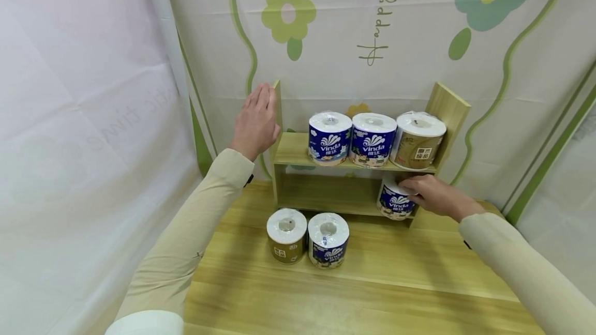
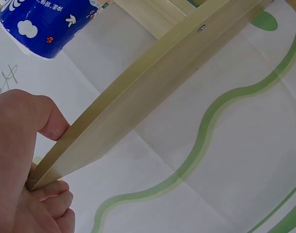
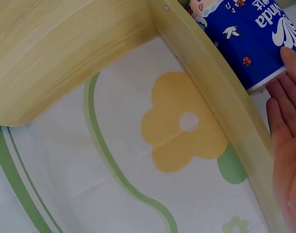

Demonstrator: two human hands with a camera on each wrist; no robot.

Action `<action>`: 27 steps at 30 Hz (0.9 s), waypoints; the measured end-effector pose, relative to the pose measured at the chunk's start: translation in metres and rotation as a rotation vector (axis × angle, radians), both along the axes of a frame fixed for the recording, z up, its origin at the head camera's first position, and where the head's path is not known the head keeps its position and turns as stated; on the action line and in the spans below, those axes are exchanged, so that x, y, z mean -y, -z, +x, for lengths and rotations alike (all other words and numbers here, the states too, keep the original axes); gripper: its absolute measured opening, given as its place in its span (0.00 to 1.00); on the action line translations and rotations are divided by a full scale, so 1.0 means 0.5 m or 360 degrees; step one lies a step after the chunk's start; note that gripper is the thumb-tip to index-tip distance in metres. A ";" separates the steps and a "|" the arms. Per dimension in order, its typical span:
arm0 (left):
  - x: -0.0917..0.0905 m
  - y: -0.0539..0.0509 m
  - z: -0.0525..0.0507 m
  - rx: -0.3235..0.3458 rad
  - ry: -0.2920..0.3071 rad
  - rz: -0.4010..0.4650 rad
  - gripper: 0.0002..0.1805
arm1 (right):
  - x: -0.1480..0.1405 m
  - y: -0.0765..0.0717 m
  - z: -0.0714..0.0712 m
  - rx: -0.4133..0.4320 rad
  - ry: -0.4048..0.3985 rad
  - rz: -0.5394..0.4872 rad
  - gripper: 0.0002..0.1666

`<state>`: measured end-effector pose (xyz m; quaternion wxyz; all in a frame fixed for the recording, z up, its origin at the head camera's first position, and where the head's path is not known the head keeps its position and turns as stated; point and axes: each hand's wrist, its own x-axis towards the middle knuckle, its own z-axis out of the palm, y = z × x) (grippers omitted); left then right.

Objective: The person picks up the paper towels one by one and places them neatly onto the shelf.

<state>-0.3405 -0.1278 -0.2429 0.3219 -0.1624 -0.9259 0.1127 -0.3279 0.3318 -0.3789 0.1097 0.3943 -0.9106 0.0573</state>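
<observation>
Toilet roll gripped by my right hand, left hand clasping the shelf; releasing off-balance could tip the roll forward.

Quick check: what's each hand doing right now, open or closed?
Left hand: closed, gripping the wooden side panel.
Right hand: closed, holding a blue Vinda roll.

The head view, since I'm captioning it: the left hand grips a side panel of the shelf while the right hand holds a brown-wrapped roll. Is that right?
Not quite: the roll in the right hand is blue, not brown, as the head view shows. The left hand does grip a side panel.
</observation>
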 end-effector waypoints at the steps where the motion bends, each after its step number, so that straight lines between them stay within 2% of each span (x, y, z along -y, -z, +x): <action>1: 0.000 -0.001 0.000 -0.0002 0.0003 0.0003 0.37 | 0.000 -0.002 0.001 0.0012 0.0002 0.0004 0.19; 6: 0.000 -0.001 0.000 -0.0007 0.0016 0.0017 0.36 | 0.001 -0.008 0.001 0.0054 0.0019 0.0031 0.18; 11: 0.000 0.000 0.000 -0.0013 0.0021 0.0016 0.36 | 0.003 -0.006 0.000 0.0030 0.0010 0.0052 0.17; 17: 0.001 0.000 0.000 -0.0029 0.0014 0.0003 0.36 | 0.007 -0.007 0.009 0.0022 0.0058 0.0087 0.22; 22: 0.002 0.003 -0.001 -0.0023 0.0023 0.0010 0.36 | 0.014 -0.015 0.030 0.0026 0.0094 0.0109 0.26; 27: 0.001 0.003 -0.003 -0.0028 0.0029 0.0014 0.36 | 0.037 -0.041 0.061 0.0061 0.0123 0.0135 0.29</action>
